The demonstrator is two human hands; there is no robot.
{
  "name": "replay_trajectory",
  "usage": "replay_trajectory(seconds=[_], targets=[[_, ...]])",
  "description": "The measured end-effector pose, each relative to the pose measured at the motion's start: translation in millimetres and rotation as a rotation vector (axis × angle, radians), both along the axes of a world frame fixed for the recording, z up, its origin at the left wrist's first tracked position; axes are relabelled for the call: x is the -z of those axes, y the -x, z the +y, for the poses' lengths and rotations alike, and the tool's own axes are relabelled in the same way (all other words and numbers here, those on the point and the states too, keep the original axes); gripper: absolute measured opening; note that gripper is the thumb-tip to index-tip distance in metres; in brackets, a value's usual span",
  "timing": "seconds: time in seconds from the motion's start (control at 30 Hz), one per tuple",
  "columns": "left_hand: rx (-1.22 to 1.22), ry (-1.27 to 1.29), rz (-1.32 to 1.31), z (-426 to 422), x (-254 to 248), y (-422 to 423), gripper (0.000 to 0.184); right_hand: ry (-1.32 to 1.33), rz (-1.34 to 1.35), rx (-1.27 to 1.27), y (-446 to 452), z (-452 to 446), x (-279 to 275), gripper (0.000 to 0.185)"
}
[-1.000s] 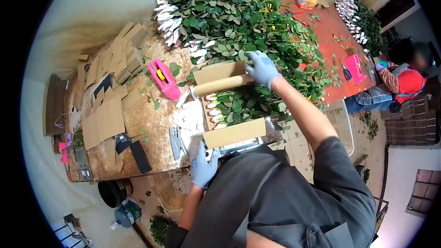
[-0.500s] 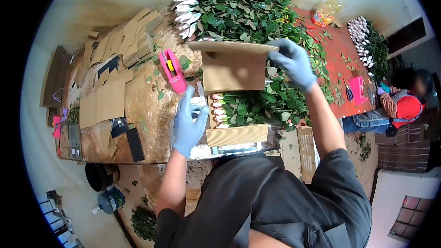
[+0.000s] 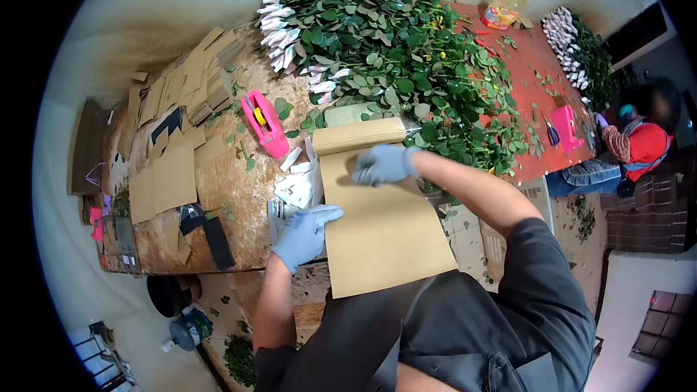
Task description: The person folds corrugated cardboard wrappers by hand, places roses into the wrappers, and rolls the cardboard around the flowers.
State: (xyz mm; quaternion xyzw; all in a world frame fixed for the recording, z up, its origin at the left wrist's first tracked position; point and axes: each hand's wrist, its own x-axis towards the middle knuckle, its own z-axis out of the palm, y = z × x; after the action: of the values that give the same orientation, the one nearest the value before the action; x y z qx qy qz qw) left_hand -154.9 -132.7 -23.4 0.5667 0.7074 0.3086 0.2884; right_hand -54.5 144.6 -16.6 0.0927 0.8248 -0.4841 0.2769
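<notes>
A brown corrugated cardboard sheet (image 3: 388, 243) lies spread in front of me, its near edge close to my apron. The far end is folded over into a ridged flap (image 3: 359, 136). My left hand (image 3: 301, 236), in a blue-grey glove, is at the sheet's left edge, one digit on top and the other fingertips out of sight. Over the sheet's upper part is my right hand (image 3: 385, 165), gloved alike, with its fingers curled in; what they hold, if anything, is hidden. Small white paper pieces (image 3: 298, 187) sit beside my left hand. No rose heads show by the sheet.
A pink tape dispenser (image 3: 265, 125) stands left of the sheet. Wrapped bunches with green leaves (image 3: 363, 29) are piled behind. Cut cardboard pieces (image 3: 165, 178) cover the left of the table. At right, a person in red (image 3: 645, 149) is beside the red tabletop (image 3: 526, 112).
The raised cardboard flap has come down, and the sheet now spans where pink roses showed. My right hand moved left and nearer me; my left hand moved down to the sheet's edge.
</notes>
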Motion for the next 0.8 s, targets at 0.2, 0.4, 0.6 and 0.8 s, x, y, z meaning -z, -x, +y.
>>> replay_trajectory(seconds=[0.2, 0.4, 0.6, 0.8], targets=[[0.004, 0.066, 0.030, -5, -9, 22, 0.040, -0.507, 0.069, -0.157, 4, -48, 50, 0.065], [0.003, 0.029, 0.118, 39, -41, 18, 0.048, -0.529, 0.090, -0.192, 7, -52, 54, 0.061], [0.245, 0.495, 0.584, 67, 22, -32, 0.054, -0.605, 0.178, -0.178, 6, -51, 74, 0.040], [-0.075, 0.234, -0.325, 46, 63, 43, 0.024, -0.554, 0.152, -0.135, 4, -51, 67, 0.054]])
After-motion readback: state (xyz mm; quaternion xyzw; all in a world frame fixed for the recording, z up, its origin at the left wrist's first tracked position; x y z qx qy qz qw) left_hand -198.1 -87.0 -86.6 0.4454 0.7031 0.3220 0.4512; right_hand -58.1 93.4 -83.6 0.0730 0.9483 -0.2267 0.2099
